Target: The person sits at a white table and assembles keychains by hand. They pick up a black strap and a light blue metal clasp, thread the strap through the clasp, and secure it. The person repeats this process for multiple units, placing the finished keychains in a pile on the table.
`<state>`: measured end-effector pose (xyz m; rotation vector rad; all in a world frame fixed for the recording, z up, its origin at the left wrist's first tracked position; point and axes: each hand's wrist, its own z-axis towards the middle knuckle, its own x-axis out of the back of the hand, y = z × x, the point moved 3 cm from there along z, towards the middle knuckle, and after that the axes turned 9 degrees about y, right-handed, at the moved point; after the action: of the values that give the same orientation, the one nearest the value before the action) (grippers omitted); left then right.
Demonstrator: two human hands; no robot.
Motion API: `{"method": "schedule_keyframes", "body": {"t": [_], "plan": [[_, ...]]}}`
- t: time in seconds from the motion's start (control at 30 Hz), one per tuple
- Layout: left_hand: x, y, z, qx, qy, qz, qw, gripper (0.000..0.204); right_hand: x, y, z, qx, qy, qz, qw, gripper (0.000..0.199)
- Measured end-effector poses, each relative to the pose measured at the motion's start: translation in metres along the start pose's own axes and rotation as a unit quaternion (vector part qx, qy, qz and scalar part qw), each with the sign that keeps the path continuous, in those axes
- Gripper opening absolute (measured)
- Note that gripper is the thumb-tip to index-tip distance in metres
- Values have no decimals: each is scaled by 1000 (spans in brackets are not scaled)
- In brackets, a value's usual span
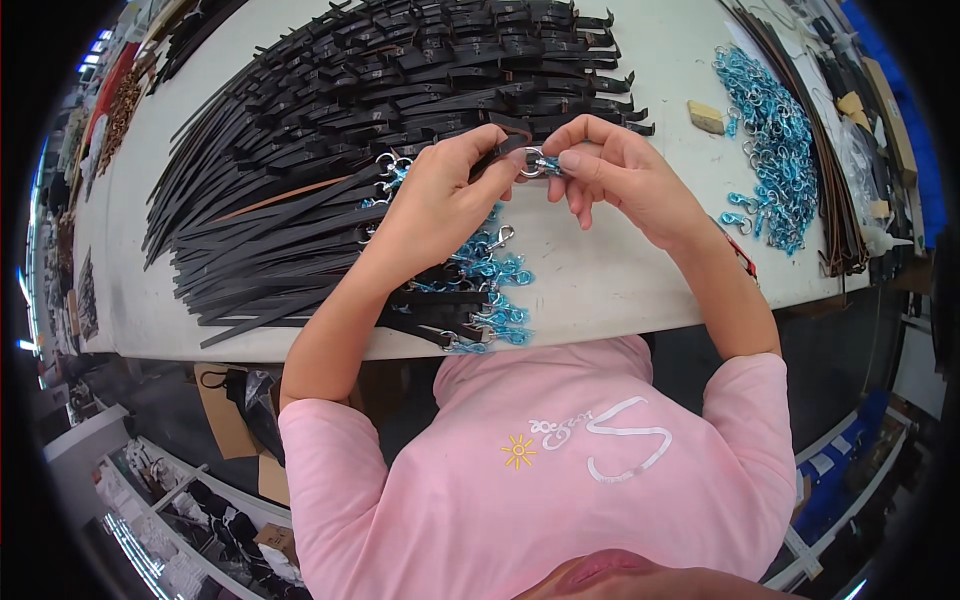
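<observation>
Between the thumb and fingers of my left hand (440, 200) is the end of a black strap (512, 130), curled over near the fingertips. A metal snap hook (546, 165) with a ring and blue wrapping is pinched in my right hand (640, 185). The hook's ring touches my left fingertips, close to the strap end; whether the strap passes through it I cannot tell. Below my left wrist lie several black straps (270, 255) with blue-wrapped hooks (505, 270) at their right ends.
A thick spread of black straps (400, 80) covers the back of the white table (620, 290). To the right are a heap of blue-wrapped snap hooks (775, 150), a yellowish block (705, 117), long brown strips (838, 200) and a white nozzle bottle (882, 241).
</observation>
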<state>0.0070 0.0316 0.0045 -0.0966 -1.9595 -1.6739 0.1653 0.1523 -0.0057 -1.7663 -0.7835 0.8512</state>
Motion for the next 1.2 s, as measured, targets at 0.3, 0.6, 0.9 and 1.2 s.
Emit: {"method": "schedule_keyframes", "body": {"t": [0.3, 0.6, 0.9, 1.2], "plan": [[-8, -4, 3, 37, -2, -5, 999, 28, 6, 8, 2, 20, 0, -11, 1000, 28], [-9, -9, 4, 38, -12, -6, 999, 27, 5, 10, 1, 48, -7, -41, 998, 27], [-7, 9, -5, -65, 52, 65, 994, 24, 17, 6, 1, 70, 47, -7, 996, 22], [-7, 18, -20, -276, 135, 230, 923, 26, 7, -12, -16, 108, 20, -74, 991, 17]]}}
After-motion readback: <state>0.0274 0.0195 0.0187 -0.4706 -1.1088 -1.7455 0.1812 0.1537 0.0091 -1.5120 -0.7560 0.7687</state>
